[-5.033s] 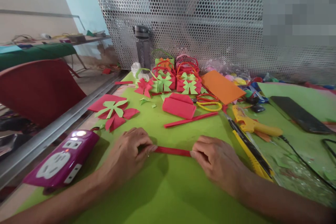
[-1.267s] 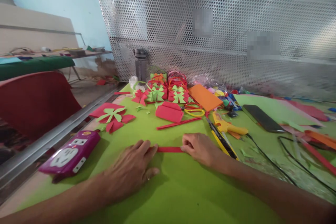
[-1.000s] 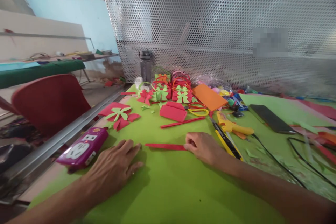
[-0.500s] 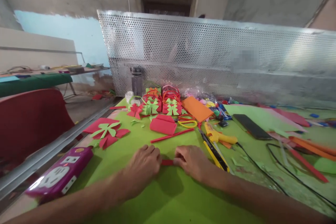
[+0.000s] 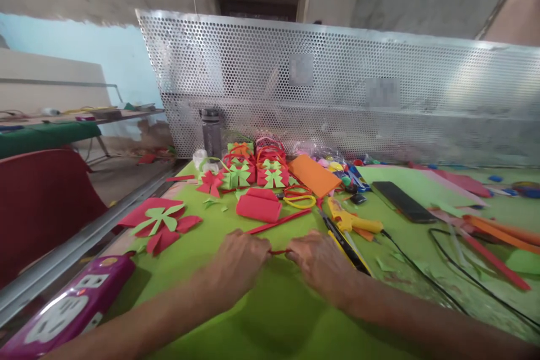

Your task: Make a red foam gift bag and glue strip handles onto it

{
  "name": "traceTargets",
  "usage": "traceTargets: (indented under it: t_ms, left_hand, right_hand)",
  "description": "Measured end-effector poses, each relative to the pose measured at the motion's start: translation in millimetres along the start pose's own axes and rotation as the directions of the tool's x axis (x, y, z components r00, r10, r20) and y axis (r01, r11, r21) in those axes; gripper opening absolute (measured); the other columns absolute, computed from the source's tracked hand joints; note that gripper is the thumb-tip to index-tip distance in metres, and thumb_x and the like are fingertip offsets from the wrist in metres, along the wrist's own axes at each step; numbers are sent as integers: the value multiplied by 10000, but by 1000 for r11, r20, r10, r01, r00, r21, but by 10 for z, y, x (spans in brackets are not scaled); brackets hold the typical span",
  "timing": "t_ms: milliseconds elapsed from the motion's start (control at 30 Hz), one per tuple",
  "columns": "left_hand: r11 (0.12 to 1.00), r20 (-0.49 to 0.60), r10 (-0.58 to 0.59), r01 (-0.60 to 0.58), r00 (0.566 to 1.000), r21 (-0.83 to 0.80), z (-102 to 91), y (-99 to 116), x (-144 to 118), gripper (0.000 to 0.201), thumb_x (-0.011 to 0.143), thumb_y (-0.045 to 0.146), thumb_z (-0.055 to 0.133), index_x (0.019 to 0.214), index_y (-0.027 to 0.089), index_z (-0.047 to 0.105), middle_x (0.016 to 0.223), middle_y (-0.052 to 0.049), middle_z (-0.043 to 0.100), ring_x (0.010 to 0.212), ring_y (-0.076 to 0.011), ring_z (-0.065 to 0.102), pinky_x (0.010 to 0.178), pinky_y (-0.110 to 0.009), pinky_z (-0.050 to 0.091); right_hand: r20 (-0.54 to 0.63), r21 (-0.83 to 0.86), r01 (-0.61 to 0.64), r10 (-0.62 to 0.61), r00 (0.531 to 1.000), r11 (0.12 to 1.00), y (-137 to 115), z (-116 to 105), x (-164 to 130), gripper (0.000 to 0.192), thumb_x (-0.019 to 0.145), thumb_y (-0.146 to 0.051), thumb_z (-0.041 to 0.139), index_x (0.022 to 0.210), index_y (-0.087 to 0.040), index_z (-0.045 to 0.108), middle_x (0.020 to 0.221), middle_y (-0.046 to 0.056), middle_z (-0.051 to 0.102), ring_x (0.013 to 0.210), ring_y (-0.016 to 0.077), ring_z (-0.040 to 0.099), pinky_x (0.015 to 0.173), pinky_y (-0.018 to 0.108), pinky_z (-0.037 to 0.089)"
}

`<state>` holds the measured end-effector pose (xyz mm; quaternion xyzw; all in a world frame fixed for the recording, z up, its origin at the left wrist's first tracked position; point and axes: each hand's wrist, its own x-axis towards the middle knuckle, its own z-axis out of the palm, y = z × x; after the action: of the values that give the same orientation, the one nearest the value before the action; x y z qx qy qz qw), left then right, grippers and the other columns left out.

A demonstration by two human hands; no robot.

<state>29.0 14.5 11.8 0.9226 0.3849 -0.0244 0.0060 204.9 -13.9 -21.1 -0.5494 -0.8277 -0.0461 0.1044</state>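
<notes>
Two hands pinch a red strip over a green table.

The table (image 5: 261, 326) carries a smooth lime sheet. Both forearms reach in from the near edge, palms down and knuckles up. The left hand (image 5: 240, 261) and right hand (image 5: 316, 259) sit close together, fingers curled narrow, each gripping one end of the strip (image 5: 279, 251). Only a short, thin, flat red stretch shows in the gap between the fingertips, just above the sheet.
</notes>
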Motion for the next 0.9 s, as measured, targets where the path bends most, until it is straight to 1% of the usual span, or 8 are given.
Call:
traceTargets:
  t_ms: [100,333,467,533,600,700,800,900]
  left_hand:
    - [999,10,23,-23,1000,-22,54,69,4,226,749,-16,423,754,133,592,735,-97,668,711,-253,641,675,-346,442]
    - [999,33,23,-22,999,-30,103,118,-8,297,705,-44,401,840,124,606,777,-109,683,719,-272,646,647,-356,452]
    - [985,43,-108,113,993,-128,16,7,-16,265,744,-17,383,755,125,607,691,-94,665,640,-208,623,581,-281,422]
    - [965,38,-141,146,989,-217,-37,-87,-18,280,834,79,345,725,143,594,664,-55,647,576,-146,589,545,-231,398]
    - [931,49,-138,147,989,-334,-65,-192,-16,299,869,193,350,664,158,565,629,-14,625,535,-109,562,522,-197,387]
    - [816,91,-121,151,988,-558,-32,-342,-1,325,857,291,361,596,161,502,571,10,574,497,-93,524,495,-187,366]
    - [845,145,-97,158,985,-510,53,-448,18,365,842,357,351,541,171,442,490,31,461,427,-84,422,438,-199,301]
    - [895,188,-99,170,977,-412,103,-470,8,364,807,334,385,477,178,382,428,47,331,378,-81,318,409,-223,241]
  right_hand:
    - [18,-5,13,-13,1000,1000,-61,33,-38,176,792,-96,508,685,-192,610,583,5,643,529,145,534,617,294,313]
    - [90,17,6,-8,996,1000,-142,-22,-96,245,768,-41,442,813,-209,615,664,9,662,620,149,577,851,347,315]
    - [215,63,-134,118,969,989,-81,-195,-16,190,835,-141,439,800,-188,619,631,37,643,602,159,566,645,276,350]
    - [279,220,-248,183,943,943,-18,-272,40,194,874,-249,441,809,-181,610,616,21,628,568,135,545,541,230,313]
    - [303,352,-262,156,940,898,54,-303,86,235,885,-250,419,736,-171,582,619,-2,610,561,105,517,517,205,292]
    - [280,376,-242,139,950,894,148,-255,123,258,871,-238,409,668,-168,551,575,-36,528,537,84,445,493,196,256]
    - [300,316,-265,169,939,911,207,-152,141,271,821,-264,464,578,-167,535,487,-52,421,489,83,381,468,211,210]
    - [307,262,-286,201,930,922,231,-76,162,236,760,-286,541,558,-168,567,478,-44,451,479,86,398,474,221,205]
